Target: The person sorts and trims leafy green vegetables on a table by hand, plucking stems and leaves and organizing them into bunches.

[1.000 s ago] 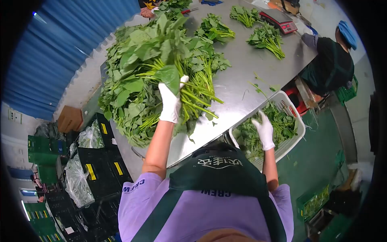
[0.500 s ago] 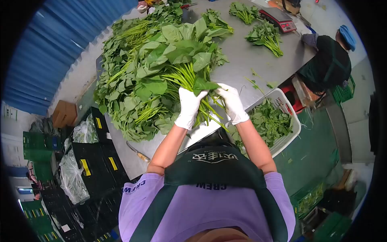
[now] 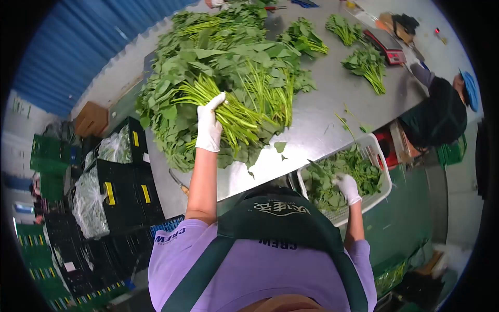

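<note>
My left hand [image 3: 209, 125], in a white glove, is closed around a bunch of leafy green stems [image 3: 236, 125]. The thumb lies across the stems, whose cut ends point toward the right and my body. Under and behind this bunch spreads a large heap of leafy greens [image 3: 179, 112] on the metal table [image 3: 317, 112]. Down at the right, my white-gloved right hand [image 3: 348, 188] reaches into a white plastic basket [image 3: 385, 183] among loose leaves [image 3: 358, 165]. Its fingertips are partly lost in the leaves, so what it holds, if anything, does not show.
A knife [image 3: 179, 182] with a wooden handle lies by the table's left edge. Separate bunches [image 3: 368, 67] rest near a red scale [image 3: 389, 47]. A co-worker [image 3: 436, 109] in a blue cap stands at the right. Black crates [image 3: 122, 195] are stacked at the left.
Both hands were together on the bunch. My right hand has left it and moved down right into the basket. My left hand has shifted left with the bunch, now lying tilted over the heap.
</note>
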`<state>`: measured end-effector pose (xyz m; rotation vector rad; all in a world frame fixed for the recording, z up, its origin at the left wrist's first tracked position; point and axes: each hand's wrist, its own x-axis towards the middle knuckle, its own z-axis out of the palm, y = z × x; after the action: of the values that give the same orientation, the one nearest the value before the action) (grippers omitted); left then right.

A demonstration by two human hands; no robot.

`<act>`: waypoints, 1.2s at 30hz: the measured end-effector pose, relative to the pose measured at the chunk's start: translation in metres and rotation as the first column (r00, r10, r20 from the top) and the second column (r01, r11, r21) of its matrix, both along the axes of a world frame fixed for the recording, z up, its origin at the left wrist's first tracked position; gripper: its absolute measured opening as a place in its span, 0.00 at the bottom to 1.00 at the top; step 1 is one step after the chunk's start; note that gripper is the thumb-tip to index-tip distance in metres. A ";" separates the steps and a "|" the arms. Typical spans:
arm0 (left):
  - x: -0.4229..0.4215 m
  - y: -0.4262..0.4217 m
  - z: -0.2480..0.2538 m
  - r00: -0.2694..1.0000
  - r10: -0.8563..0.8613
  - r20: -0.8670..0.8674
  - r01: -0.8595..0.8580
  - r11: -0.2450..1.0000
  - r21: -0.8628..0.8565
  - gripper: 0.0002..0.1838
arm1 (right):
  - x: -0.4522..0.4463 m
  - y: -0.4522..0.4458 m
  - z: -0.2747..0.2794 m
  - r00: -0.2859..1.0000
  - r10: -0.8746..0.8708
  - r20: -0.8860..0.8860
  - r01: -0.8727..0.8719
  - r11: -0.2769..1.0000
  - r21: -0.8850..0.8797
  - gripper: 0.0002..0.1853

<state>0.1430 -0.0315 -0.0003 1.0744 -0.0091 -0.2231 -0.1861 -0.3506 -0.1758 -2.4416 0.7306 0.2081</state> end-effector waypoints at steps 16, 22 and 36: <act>-0.043 0.082 -0.017 0.983 0.183 0.006 -0.171 0.929 -0.329 0.23 | 0.198 0.125 0.102 0.733 0.425 0.532 -0.420 0.897 -0.137 0.16; -0.058 0.131 -0.041 0.994 0.109 -0.012 -0.100 0.859 -0.501 0.26 | 0.281 0.138 0.082 0.838 0.346 0.422 -0.301 0.938 -0.170 0.15; -0.073 0.151 -0.046 0.956 0.294 -0.018 -0.259 0.811 -0.524 0.24 | 0.311 0.139 0.173 0.274 -0.527 0.804 -0.258 0.765 0.589 0.05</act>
<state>0.0703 0.1199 -0.0458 0.5234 0.0284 0.0826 0.1248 -0.2113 -0.0029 -1.3258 0.1933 -0.9516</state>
